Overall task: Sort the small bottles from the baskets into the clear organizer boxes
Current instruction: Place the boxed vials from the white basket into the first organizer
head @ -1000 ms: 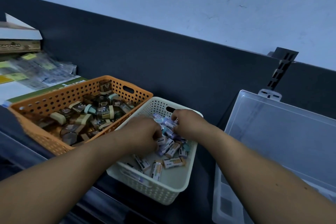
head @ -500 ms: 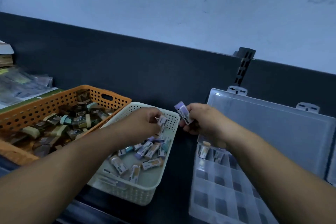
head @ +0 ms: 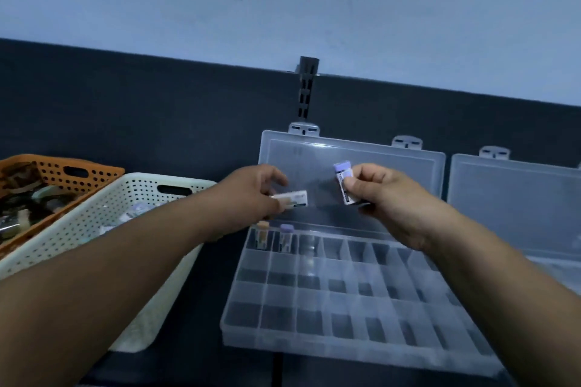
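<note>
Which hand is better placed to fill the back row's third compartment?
Probably the left hand: its white bottle hovers nearly above that compartment; the right hand holds its purple-capped bottle farther right.

The dark table carries an orange perforated plastic basket at the far left, with a white perforated plastic basket just beside it. An open clear compartmented organizer box sits mid-scene, and a second clear box lies to its right.

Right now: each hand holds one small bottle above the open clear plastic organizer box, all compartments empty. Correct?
No. The head view shows a tan-capped bottle and a purple-capped bottle standing in the far row's two leftmost compartments of the clear plastic organizer box. Otherwise right: left hand and right hand each hold one bottle above it.
</note>
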Demonstrator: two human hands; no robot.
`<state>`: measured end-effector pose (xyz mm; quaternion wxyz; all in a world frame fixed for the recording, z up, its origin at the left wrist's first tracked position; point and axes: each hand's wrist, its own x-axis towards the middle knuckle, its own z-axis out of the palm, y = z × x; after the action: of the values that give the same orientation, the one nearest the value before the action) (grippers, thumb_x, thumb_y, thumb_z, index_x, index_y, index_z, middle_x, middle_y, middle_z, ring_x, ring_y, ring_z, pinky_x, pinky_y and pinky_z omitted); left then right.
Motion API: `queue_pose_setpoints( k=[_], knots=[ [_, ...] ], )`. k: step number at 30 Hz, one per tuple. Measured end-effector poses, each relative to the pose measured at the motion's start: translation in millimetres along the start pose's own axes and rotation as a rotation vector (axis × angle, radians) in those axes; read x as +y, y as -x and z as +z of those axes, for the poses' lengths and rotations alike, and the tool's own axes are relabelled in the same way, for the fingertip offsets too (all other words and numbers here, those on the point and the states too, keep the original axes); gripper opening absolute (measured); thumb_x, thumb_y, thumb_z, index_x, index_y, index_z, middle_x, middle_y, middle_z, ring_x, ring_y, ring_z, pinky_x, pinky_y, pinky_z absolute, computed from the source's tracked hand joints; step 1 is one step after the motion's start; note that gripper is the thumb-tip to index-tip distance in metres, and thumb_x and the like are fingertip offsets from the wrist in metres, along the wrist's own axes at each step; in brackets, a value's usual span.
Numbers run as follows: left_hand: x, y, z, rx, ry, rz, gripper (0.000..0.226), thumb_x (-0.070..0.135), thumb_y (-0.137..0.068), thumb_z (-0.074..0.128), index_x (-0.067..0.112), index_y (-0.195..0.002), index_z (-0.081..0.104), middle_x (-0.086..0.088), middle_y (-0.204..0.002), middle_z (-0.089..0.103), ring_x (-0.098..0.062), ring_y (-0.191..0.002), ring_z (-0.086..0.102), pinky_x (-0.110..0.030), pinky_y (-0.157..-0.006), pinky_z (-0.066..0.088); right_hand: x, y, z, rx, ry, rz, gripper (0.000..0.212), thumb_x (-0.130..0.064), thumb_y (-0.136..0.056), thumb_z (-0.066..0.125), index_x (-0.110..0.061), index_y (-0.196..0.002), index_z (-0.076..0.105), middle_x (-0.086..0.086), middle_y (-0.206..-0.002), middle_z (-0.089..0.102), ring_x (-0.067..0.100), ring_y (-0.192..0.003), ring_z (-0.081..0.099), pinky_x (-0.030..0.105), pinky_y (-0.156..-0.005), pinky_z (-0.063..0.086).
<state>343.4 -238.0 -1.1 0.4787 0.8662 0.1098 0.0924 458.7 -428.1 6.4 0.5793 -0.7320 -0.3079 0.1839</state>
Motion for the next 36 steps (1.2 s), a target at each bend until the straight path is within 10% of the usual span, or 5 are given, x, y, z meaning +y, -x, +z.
queue_pose_setpoints(
  k=[5, 14, 36],
  knots=[
    [23, -21, 34, 0.059, -0.238, 0.049, 0.006, 0.017, -0.083, 0.071, 0.023, -0.081, 0.068, 0.003, -0.081, 0.066, -0.012, -0.072, 0.060, -0.024, -0.060, 0.047, 22, 14, -31, 0.095, 0.060, 0.068, 0.024, 0.001, -0.093, 0.056, -0.020, -0.104, 0.059, 0.007, -0.081, 0.061, 0.016, -0.069, 0.059, 0.024, -0.066, 0.055],
    [20, -43, 58, 0.136, -0.629, 0.090, 0.015, 0.008, -0.088, 0.057, 0.016, -0.097, 0.066, -0.002, -0.099, 0.064, -0.022, -0.094, 0.060, -0.037, -0.083, 0.052, 49, -4, -23, 0.019, 0.391, -0.011, 0.012, -0.015, -0.096, 0.056, -0.007, -0.092, 0.063, 0.012, -0.084, 0.065, 0.024, -0.078, 0.059, 0.041, -0.083, 0.052],
    [-15, -66, 68, -0.103, -0.575, 0.092, 0.012, 0.013, -0.087, 0.064, 0.019, -0.093, 0.071, 0.003, -0.096, 0.070, -0.013, -0.088, 0.064, -0.029, -0.082, 0.053, 74, -30, -5, -0.067, 0.738, 0.054, 0.015, -0.019, -0.089, 0.065, -0.025, -0.075, 0.065, -0.003, -0.082, 0.069, 0.012, -0.076, 0.062, 0.022, -0.068, 0.049]
  ],
)
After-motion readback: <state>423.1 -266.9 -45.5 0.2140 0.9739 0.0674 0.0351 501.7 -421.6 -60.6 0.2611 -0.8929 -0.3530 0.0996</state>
